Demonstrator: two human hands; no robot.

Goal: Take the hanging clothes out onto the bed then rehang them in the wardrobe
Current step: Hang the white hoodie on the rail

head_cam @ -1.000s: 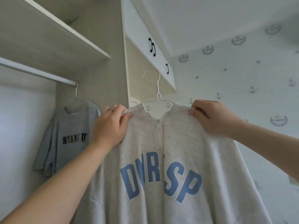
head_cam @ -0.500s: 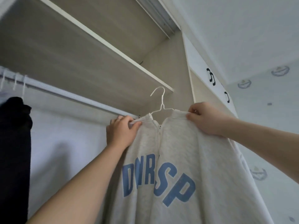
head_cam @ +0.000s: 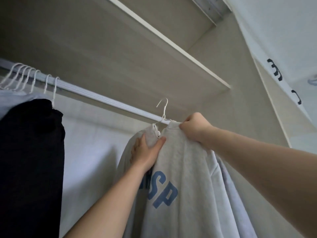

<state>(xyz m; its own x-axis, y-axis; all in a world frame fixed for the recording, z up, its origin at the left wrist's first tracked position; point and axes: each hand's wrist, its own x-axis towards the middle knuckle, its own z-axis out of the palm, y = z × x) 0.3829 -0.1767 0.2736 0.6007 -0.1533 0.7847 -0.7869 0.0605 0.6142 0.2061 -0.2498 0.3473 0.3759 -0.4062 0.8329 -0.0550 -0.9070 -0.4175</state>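
Reaching up with both arms; gripping sweatshirt (head_cam: 185, 169) in left hand (head_cam: 147, 152), clenching its shoulder in right hand (head_cam: 195, 128)

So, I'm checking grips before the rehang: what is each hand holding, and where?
Both hold the grey sweatshirt on its white hanger: the left hand grips the front panel just below the collar, and the right hand grips the shoulder by the neck.

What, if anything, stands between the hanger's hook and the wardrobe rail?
Nothing visible. The hanger hook shows just above a bare stretch of the rail; the black garment hangs well to the left. The left hand and right hand grip the grey sweatshirt below it.
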